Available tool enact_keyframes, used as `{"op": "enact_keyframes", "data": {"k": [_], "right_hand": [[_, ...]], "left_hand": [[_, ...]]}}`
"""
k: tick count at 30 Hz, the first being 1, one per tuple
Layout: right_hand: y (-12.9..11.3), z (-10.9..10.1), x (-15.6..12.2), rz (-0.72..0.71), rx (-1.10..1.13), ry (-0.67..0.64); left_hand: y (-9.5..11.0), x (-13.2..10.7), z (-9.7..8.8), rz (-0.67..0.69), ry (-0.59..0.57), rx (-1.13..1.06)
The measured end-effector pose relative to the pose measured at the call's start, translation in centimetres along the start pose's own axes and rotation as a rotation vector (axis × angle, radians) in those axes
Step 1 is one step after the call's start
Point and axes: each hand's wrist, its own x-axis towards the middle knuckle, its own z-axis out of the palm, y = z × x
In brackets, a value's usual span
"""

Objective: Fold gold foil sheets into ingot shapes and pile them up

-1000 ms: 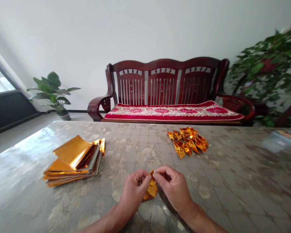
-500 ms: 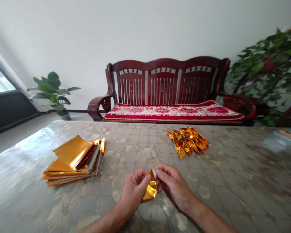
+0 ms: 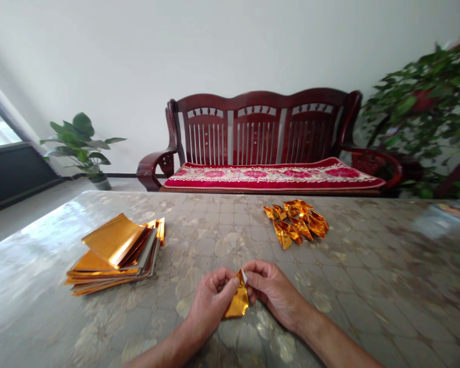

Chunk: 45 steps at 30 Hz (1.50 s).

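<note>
A partly folded sheet of gold foil paper [image 3: 237, 305] is held between my two hands, low over the table's near middle. My left hand [image 3: 213, 296] pinches it from the left, thumb on top near the pointed upper end. At that tip, my right hand [image 3: 271, 287] grips the right side with thumb and forefinger, where a bit of the white underside shows. Some of my right fingers are hidden behind the paper. Farther off to the right lies a cluster of folded gold foil pieces [image 3: 297, 222]. On the left is a stack of flat gold foil sheets [image 3: 115, 255].
The table [image 3: 199, 220] has a patterned, shiny cover. Something in clear plastic [image 3: 444, 220] lies at its right edge. Behind the table stands a dark red wooden bench [image 3: 256, 138] with a floral seat cover. Potted plants [image 3: 80, 143] flank it on both sides.
My right fingers have shifted slightly at the paper's tip, and the lower part of the foil looks flatter. My left hand keeps its hold. The view has moved a little.
</note>
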Motion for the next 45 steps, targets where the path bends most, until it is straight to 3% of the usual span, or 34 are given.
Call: {"op": "enact_keyframes", "data": {"k": [12, 18, 25, 38, 45], "right_hand": [[0.2, 1.2, -0.4, -0.138, -0.37, 0.14], [0.1, 1.1, -0.6, -0.254, -0.551, 0.173], [0.4, 1.2, -0.7, -0.196, -0.447, 0.097], [0.3, 1.3, -0.9, -0.294, -0.588, 0.102], [0.5, 1.2, -1.3, -0.195, -0.51, 0.046]], "left_hand": [[-1.1, 0.0, -0.3, 0.132, 0.044, 0.318], [-1.2, -0.3, -0.1, 0.157, 0.036, 0.313], [-0.9, -0.3, -0.4, 0.213, 0.028, 0.392], [-1.1, 0.0, -0.7, 0.177, 0.016, 0.325], [-0.6, -0.4, -0.7, 0.197, -0.037, 0.403]]}}
